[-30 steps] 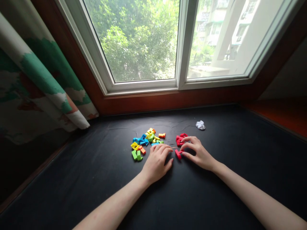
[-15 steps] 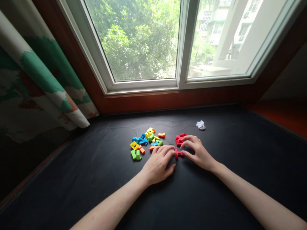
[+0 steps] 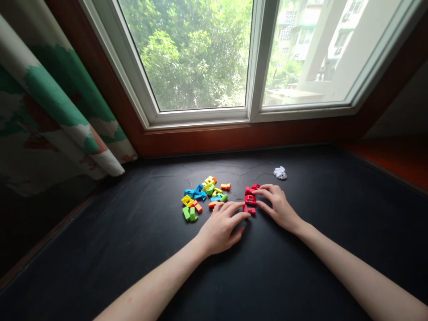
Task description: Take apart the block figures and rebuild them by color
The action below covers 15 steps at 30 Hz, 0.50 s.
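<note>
Several red plastic toy blocks [image 3: 250,199] lie in a short column between my hands on the black surface. My left hand [image 3: 223,228] rests palm down with its fingers spread, the fingertips against the left side of the nearest red block [image 3: 250,211]. From the right, my right hand [image 3: 277,206] reaches in, fingers apart, its tips at the right edge of the red blocks. Neither hand is closed around a block. Part of an orange block [image 3: 212,204] is covered by my left hand.
Left of the red ones spreads a loose pile of blocks: blue [image 3: 197,193], yellow [image 3: 187,201], green [image 3: 189,214] and orange [image 3: 225,187]. A crumpled white object [image 3: 280,173] lies at the back right. Behind the black surface [image 3: 267,276] stand a window [image 3: 200,117] and a patterned curtain [image 3: 67,107].
The nearest red block has shifted slightly away from me, closer to the other red blocks. My left fingertips followed it, and my right hand moved a little to the right.
</note>
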Each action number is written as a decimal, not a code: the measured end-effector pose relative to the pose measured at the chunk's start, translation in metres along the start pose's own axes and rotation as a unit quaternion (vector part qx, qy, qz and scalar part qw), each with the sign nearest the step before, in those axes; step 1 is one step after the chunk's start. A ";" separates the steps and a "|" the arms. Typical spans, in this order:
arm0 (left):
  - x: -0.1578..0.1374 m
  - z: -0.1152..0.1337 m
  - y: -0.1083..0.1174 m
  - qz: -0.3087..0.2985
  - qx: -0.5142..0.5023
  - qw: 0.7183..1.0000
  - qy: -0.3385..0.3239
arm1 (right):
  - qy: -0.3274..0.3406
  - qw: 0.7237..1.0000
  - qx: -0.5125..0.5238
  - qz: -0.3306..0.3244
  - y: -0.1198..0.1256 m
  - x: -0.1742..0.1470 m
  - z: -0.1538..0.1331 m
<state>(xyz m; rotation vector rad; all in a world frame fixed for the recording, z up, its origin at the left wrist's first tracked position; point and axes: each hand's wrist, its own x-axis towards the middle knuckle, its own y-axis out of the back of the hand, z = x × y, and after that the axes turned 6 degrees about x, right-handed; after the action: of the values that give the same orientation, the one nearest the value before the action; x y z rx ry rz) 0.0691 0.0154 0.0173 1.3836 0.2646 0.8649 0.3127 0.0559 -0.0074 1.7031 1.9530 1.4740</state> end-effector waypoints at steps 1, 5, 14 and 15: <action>0.000 0.000 0.000 0.000 0.000 1.000 0.002 | -0.001 1.000 -0.001 -0.008 0.000 0.000 -0.001; 0.000 -0.001 -0.001 -0.004 -0.001 1.000 0.010 | 0.003 0.999 0.004 -0.032 0.001 0.000 -0.003; 0.000 -0.001 0.000 -0.006 -0.001 1.000 0.013 | 0.005 0.999 0.014 -0.051 0.001 0.001 -0.006; 0.000 -0.001 -0.001 -0.005 0.000 1.000 0.014 | 0.005 0.998 0.015 -0.053 0.001 0.001 -0.006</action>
<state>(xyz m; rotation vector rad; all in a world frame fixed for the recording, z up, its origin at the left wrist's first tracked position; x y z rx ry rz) 0.0690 0.0163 0.0166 1.3706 0.2916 0.8768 0.3090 0.0530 -0.0030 1.5784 2.0466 1.4272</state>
